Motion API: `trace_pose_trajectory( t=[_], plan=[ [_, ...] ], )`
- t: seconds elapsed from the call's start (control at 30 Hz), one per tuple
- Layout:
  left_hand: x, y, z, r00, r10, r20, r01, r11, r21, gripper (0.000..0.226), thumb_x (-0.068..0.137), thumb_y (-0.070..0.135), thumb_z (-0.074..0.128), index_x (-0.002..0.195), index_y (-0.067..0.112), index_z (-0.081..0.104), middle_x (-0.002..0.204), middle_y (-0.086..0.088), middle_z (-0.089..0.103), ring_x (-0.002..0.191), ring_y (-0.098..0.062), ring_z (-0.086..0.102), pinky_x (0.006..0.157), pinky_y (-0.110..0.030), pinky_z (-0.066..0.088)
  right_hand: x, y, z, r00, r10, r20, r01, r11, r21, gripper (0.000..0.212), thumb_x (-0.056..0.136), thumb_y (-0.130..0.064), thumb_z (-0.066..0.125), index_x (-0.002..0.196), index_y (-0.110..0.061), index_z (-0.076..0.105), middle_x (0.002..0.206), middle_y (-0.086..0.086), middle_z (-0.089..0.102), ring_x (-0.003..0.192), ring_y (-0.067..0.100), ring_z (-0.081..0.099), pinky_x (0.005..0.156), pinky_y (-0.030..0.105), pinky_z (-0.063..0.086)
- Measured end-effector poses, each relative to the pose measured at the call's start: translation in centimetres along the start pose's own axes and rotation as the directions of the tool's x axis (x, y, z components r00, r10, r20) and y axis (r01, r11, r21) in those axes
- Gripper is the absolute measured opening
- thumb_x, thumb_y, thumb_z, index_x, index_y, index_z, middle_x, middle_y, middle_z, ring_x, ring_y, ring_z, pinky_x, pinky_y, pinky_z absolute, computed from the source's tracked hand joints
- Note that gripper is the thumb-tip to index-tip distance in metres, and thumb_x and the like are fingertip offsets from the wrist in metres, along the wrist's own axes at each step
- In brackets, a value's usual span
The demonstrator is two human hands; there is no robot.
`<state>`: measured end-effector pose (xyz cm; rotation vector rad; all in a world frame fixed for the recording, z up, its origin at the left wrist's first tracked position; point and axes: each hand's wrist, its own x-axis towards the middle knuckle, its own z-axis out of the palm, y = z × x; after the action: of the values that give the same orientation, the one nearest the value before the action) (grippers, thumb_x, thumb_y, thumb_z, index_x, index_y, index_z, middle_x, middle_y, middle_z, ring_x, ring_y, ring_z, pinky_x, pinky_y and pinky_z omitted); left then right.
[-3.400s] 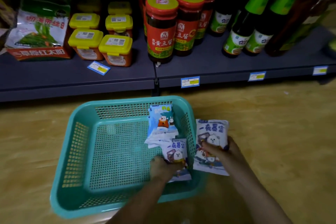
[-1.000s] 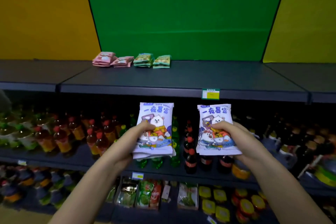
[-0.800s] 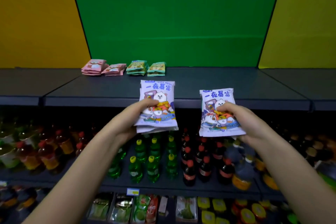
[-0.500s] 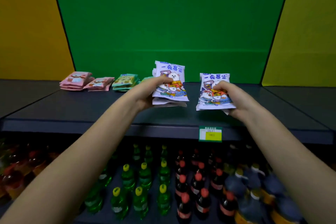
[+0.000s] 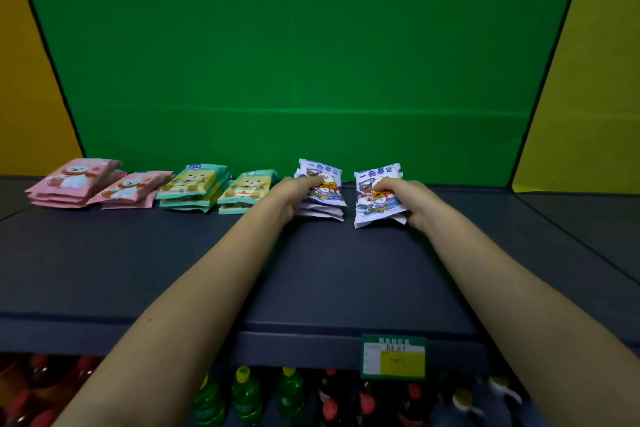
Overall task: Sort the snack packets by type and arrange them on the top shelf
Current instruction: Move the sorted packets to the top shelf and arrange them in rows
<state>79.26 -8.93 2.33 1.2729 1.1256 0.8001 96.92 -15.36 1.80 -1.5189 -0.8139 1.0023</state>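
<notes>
Both hands had carried their white packets up onto the top shelf (image 5: 329,274), near its back edge beside the green stacks (image 5: 221,189). The left hand (image 5: 294,192) pinched its left stack (image 5: 322,192) and the right hand (image 5: 407,199) its right stack (image 5: 377,194); squaring each before letting go would likely serve best.

Dark shelf (image 5: 138,253) carries pink packets (image 5: 74,184), green packets (image 5: 194,187), apparently white stacks (image 5: 322,210).

Green wall panel (image 5: 294,55) dead ahead, bright and flat, flanked by a yellow panel (image 5: 588,87) on the right and an orange-yellow one (image 5: 24,80) on the left. Below, the dark grey shelf top (image 5: 138,253) runs wide. A green-and-yellow price tag (image 5: 393,356) hangs off its front edge. Underneath, dim rows of what look like bottles (image 5: 242,395), green and red caps.
</notes>
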Motion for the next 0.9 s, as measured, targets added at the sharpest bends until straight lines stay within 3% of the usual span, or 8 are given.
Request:
trace_pose_trajectory(
  t=[0.1,0.2,0.27,0.33,0.43,0.5,0.6,0.9],
  plan=[
    [1.3,-0.3,0.0,0.999,0.026,-0.046,-0.024,0.998,0.051,0.041,0.085,0.03,0.064,0.113,0.0,0.058,0.1,-0.01,0.068,0.086,-0.025,0.065,0.095,-0.037,0.051,1.4,0.2,0.3,1.0,-0.015,-0.02,0.014,1.0,-0.02,0.014,0.082,-0.012,0.061,0.092,-0.005,0.056,0.037,-0.004,0.06,0.03,0.006,0.055,0.029,0.012,0.035],
    [1.8,-0.5,0.1,0.994,0.066,-0.087,-0.057,0.993,0.106,0.049,0.085,0.032,0.063,0.118,-0.003,0.054,0.108,-0.011,0.065,0.096,-0.027,0.063,0.091,-0.038,0.052,2.3,0.4,0.8,0.998,-0.038,-0.053,0.034,0.997,-0.067,0.023,0.082,-0.015,0.061,0.101,-0.004,0.057,0.048,-0.001,0.064,0.032,0.007,0.056,0.03,0.011,0.035],
    [2.0,-0.5,0.2,0.985,0.111,-0.134,-0.081,0.974,0.21,0.038,0.088,0.032,0.06,0.106,0.0,0.052,0.103,-0.009,0.061,0.094,-0.025,0.059,0.084,-0.03,0.047,3.0,0.6,1.1,0.996,-0.05,-0.079,0.041,0.992,-0.12,0.029,0.082,-0.018,0.061,0.106,-0.001,0.059,0.07,0.006,0.066,0.048,0.014,0.06,0.037,0.011,0.04],
    [2.5,-0.7,0.1,0.967,0.177,-0.182,-0.106,0.933,0.345,0.036,0.089,0.034,0.057,0.098,-0.001,0.056,0.103,-0.012,0.062,0.099,-0.029,0.059,0.084,-0.031,0.046,3.6,0.8,1.5,0.987,-0.09,-0.13,0.051,0.96,-0.276,0.037,0.083,-0.027,0.06,0.108,-0.001,0.061,0.097,0.014,0.067,0.078,0.024,0.063,0.063,0.018,0.049],
    [2.2,-0.7,0.0,0.939,0.28,-0.197,-0.134,0.831,0.54,0.032,0.09,0.034,0.053,0.08,0.003,0.054,0.086,-0.014,0.058,0.094,-0.033,0.057,0.076,-0.032,0.04,3.3,0.8,1.7,0.964,-0.188,-0.185,0.022,0.757,-0.654,0.054,0.085,-0.045,0.051,0.122,-0.004,0.055,0.13,0.017,0.055,0.118,0.034,0.05,0.096,0.035,0.043],
    [1.7,-0.5,-0.1,0.903,0.387,-0.19,-0.158,0.707,0.689,0.031,0.091,0.03,0.051,0.097,0.001,0.056,0.1,-0.02,0.057,0.098,-0.032,0.053,0.081,-0.034,0.04,2.8,0.6,1.5,0.968,-0.186,-0.166,0.013,0.702,-0.712,0.058,0.087,-0.046,0.046,0.125,-0.004,0.052,0.132,0.018,0.053,0.121,0.036,0.048,0.095,0.036,0.042],
    [0.4,0.0,-0.3,0.811,0.567,-0.143,-0.258,0.568,0.782,0.039,0.09,0.027,0.052,0.118,0.0,0.054,0.125,-0.02,0.052,0.116,-0.033,0.048,0.094,-0.037,0.039,1.5,0.5,0.5,0.963,-0.223,-0.153,0.044,0.688,-0.724,0.049,0.087,-0.045,0.044,0.11,-0.003,0.058,0.123,0.02,0.059,0.106,0.033,0.055,0.08,0.033,0.04],
    [-10.9,-1.9,-6.8,0.65,0.76,0.007,-0.343,0.284,0.895,0.021,0.089,0.027,0.05,0.095,0.016,0.068,0.096,-0.013,0.071,0.093,-0.036,0.062,0.074,-0.039,0.047,-11.6,1.0,-4.4,0.855,-0.501,-0.134,0.241,0.613,-0.752,0.024,0.088,-0.044,0.049,0.1,-0.029,0.065,0.116,0.002,0.066,0.111,0.028,0.057,0.097,0.042,0.045]
  ],
)
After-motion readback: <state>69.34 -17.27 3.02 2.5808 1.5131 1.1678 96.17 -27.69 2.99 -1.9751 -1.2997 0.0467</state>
